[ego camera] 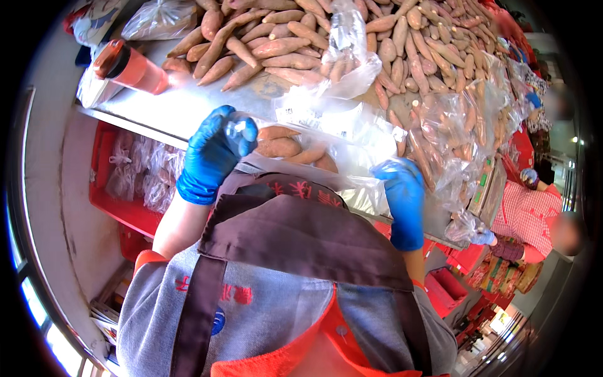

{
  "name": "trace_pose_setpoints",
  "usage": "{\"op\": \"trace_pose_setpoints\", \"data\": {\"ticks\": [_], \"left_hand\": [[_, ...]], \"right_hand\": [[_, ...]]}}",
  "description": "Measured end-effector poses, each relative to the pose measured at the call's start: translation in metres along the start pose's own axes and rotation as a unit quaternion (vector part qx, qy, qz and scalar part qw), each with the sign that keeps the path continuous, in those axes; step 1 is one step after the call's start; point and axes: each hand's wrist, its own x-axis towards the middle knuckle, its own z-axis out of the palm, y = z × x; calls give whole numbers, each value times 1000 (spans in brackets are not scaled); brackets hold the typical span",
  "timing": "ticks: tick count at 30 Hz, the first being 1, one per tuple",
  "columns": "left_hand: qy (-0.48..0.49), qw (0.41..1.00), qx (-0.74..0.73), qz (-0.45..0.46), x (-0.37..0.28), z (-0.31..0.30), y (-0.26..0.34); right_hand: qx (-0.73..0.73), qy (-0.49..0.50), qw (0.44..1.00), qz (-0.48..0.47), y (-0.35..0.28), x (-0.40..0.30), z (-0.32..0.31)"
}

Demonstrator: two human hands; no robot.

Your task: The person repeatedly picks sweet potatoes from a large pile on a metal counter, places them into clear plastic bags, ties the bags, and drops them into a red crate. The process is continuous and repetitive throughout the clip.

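Observation:
A clear plastic bag [348, 162] is stretched across the table edge in front of my chest, with several sweet potatoes [279, 147] in it. My left hand [214, 153], in a blue glove, pinches the bag's left end between thumb and fingers. At the other end, my blue-gloved right hand [403, 202] is blurred, its fingers closed on the plastic. Just beyond the bag lie flat clear bags with printed labels [311, 115]. Part of the filled bag is hidden behind my brown apron [301, 231].
A large heap of sweet potatoes [292, 42] covers the far table. An orange-lidded bottle [129, 68] stands at the left. Below the table edge is a red crate [125, 209] of bagged goods. A person in a checked garment [523, 212] handles a bag at the right.

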Motion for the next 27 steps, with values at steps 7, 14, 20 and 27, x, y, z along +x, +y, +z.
{"op": "trace_pose_setpoints", "data": {"ticks": [7,14,20,27], "left_hand": [[-24,996,71,45,25,13,21],[-28,992,127,7,31,23,-4],[-20,990,139,-25,21,6,-15],[68,983,160,-53,20,-1,-25]], "right_hand": [[308,-217,906,-192,-88,-6,35],[439,-183,826,-301,-230,-2,-38],[250,-179,828,-468,-286,13,-159],[105,257,893,-353,-162,68,-197]]}}
